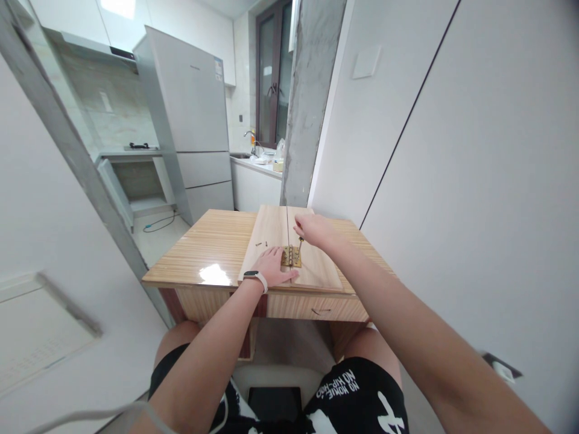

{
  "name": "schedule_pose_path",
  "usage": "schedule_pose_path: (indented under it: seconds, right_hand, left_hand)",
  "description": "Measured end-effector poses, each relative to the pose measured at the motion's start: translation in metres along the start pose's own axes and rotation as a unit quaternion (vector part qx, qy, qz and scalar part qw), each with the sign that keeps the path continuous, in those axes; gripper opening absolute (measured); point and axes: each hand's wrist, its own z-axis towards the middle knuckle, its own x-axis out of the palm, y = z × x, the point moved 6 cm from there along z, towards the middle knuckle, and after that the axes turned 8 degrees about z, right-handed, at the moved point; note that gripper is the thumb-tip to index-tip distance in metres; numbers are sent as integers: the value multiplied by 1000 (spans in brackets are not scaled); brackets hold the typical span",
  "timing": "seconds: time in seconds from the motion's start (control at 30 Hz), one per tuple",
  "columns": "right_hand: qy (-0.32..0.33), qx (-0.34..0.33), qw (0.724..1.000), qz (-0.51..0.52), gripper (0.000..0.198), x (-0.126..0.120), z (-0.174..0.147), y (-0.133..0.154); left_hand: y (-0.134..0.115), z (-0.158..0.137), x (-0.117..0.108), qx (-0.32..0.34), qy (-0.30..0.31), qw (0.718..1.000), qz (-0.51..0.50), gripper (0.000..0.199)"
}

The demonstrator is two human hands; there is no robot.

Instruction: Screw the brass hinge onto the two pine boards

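Two pale wooden boards, a left one and a right one, lie side by side on the desk. A brass hinge spans the seam between them. My left hand lies flat on the boards, thumb and fingers spread beside the hinge and touching its left edge. Closed around the top of a screwdriver is my right hand. The screwdriver stands nearly upright, its tip at the hinge's right leaf; a screw under it cannot be made out. Two small screws rest on the left board.
The glossy wooden desk has a drawer with a handle at its front. A wall stands close on the right. Behind the desk are a concrete-grey pillar, a fridge and a sink counter.
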Motion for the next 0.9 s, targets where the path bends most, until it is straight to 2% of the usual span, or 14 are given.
schedule_pose_path:
  seconds: [0.07, 0.27, 0.4, 0.73, 0.9]
  right_hand:
    - [1, 5, 1000, 7, 24, 1, -1, -1]
    - [35, -44, 991, 118, 23, -2, -6, 1]
    - [62, -44, 987, 142, 23, -7, -9, 0]
    - [48, -69, 995, 54, 11, -8, -2, 3]
    - [26, -39, 999, -4, 23, -6, -2, 2]
  left_hand:
    - [0, 0, 0, 0, 0, 1000, 0, 89]
    - [0, 0, -1, 5, -3, 1000, -2, 87]
    - [0, 0, 0, 4, -5, 1000, -1, 88]
    - [2, 0, 2, -1, 1, 1000, 0, 90]
    - [0, 0, 0, 0, 3, 1000, -1, 89]
